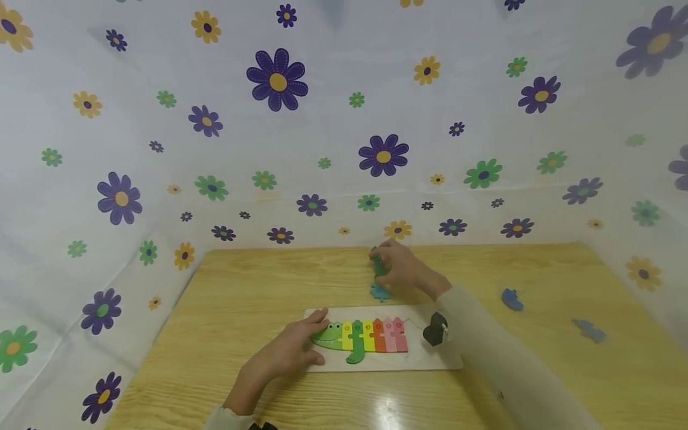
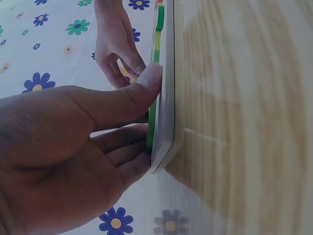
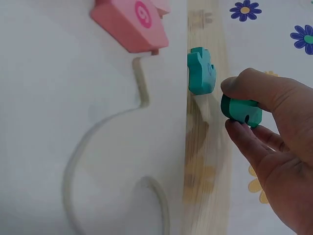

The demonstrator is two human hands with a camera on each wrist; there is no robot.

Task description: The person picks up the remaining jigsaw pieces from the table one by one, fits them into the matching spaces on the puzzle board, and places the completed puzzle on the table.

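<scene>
We see a wood-grain tabletop (image 1: 242, 286) walled by flowered sheeting (image 1: 333, 71). Beyond the board (image 1: 441, 359), the right grip (image 1: 400, 264) pinches a green piece (image 3: 238, 108); the left grip (image 1: 290, 347), digits apart, touches the board's end.

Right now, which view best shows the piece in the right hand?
Right wrist: the green piece is large there, pinched in the right hand. The head view shows it small, partly hidden; in the left wrist view, I can't make it out.
</scene>
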